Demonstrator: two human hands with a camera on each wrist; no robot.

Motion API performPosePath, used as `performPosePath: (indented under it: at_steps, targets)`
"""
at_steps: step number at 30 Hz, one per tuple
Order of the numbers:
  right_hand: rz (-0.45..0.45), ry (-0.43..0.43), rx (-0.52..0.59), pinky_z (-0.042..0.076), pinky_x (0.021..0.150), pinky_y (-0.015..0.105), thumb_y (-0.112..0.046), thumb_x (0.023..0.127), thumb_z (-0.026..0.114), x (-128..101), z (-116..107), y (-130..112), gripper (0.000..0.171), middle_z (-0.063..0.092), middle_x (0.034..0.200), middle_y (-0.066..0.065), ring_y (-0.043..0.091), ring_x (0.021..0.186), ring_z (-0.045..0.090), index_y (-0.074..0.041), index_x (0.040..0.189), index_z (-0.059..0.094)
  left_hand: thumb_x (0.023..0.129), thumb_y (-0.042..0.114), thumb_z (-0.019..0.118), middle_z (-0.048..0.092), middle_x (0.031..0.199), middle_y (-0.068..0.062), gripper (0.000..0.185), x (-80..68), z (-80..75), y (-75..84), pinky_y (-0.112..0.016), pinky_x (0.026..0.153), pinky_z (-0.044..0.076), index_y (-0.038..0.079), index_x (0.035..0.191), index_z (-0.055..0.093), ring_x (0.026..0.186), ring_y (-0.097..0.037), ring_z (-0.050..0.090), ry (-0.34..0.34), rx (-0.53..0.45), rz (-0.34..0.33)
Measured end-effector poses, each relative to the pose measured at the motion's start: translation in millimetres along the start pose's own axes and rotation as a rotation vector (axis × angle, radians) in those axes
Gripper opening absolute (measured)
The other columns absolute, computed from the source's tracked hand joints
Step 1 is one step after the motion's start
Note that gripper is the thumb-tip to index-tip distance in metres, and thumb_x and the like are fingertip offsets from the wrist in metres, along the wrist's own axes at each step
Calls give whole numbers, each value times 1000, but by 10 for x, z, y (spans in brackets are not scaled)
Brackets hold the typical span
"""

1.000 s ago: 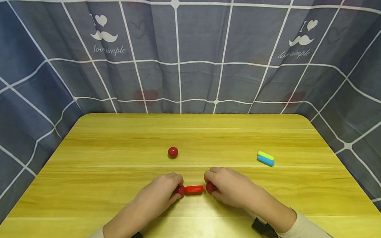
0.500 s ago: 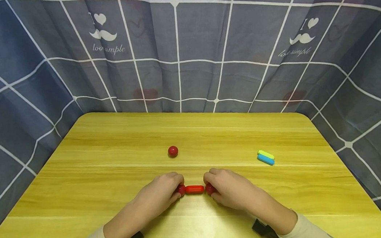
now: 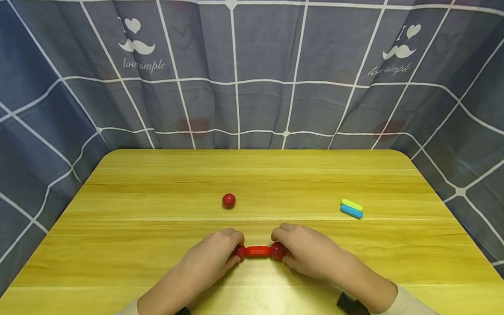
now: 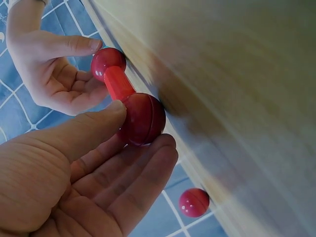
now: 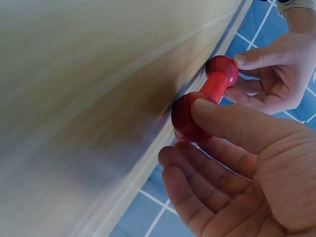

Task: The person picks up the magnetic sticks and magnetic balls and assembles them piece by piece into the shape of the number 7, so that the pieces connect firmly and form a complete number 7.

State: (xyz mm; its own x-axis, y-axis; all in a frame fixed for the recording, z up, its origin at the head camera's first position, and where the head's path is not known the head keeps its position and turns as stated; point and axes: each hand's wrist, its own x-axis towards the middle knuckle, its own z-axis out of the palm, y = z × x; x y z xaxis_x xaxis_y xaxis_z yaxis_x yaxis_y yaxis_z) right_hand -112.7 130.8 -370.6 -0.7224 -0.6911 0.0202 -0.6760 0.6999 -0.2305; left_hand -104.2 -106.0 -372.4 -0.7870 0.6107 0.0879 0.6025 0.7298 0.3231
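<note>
A short red ridged rod lies between two glossy dark-red balls near the middle of the wooden table. My left hand pinches the left ball between thumb and fingers, at one end of the rod. At the other end, the right ball is held by my right hand, thumb on its near side and fingertips close beneath. Ball, rod and ball form one straight line, like a small dumbbell, in both wrist views. Part of each ball is hidden by fingers in the head view.
A third red ball rests farther back on the wooden table. To the right, a lime-green rod and a blue rod lie side by side. A grey-blue checked curtain surrounds the table's back and sides.
The gap between the rod and the right ball has closed. My right hand has shifted slightly to the right, showing more of that ball. The left hand has stayed nearly still.
</note>
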Motion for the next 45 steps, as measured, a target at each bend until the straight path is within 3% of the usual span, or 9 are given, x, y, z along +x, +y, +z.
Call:
performPosePath:
  at_steps: [9, 17, 28, 32, 45]
  targets:
    - [102, 69, -70, 48, 73, 26, -15, 76, 70, -122, -61, 205, 31, 57, 96, -4, 10, 85, 55, -13, 105, 59, 80, 15, 70, 50, 73, 7, 13, -9, 2, 4, -17, 53, 41, 13, 80, 57, 62, -4, 45, 9, 0, 6]
    - [191, 143, -151, 47, 75, 31, -12, 71, 73, -254, -97, 527, 34, 57, 95, 1, 19, 89, 55, -8, 102, 60, 80, 15, 70, 50, 73, 7, 13, -13, 2, 11, -17, 53, 41, 13, 80, 57, 62, -4, 46, 16, 4, 5]
    - [337, 195, -166, 45, 75, 41, -8, 69, 71, -472, -193, 891, 39, 56, 93, 11, 29, 88, 54, 1, 104, 58, 80, 15, 70, 50, 73, 7, 13, -17, -5, 7, -17, 53, 41, 13, 80, 57, 62, -4, 45, 19, 14, 8]
    - [397, 176, -183, 44, 73, 43, -8, 69, 73, -544, -207, 965, 38, 55, 89, 12, 31, 84, 53, 2, 102, 58, 80, 15, 70, 51, 73, 7, 13, -18, -3, 9, -17, 53, 41, 13, 80, 57, 62, -4, 45, 16, 13, 7]
    - [400, 168, -141, 44, 66, 37, -8, 73, 71, -600, -221, 1034, 31, 53, 85, 9, 22, 75, 51, 1, 100, 57, 80, 14, 70, 51, 73, 6, 13, -18, -4, 18, -16, 53, 42, 12, 81, 57, 61, -4, 46, 11, 24, 3]
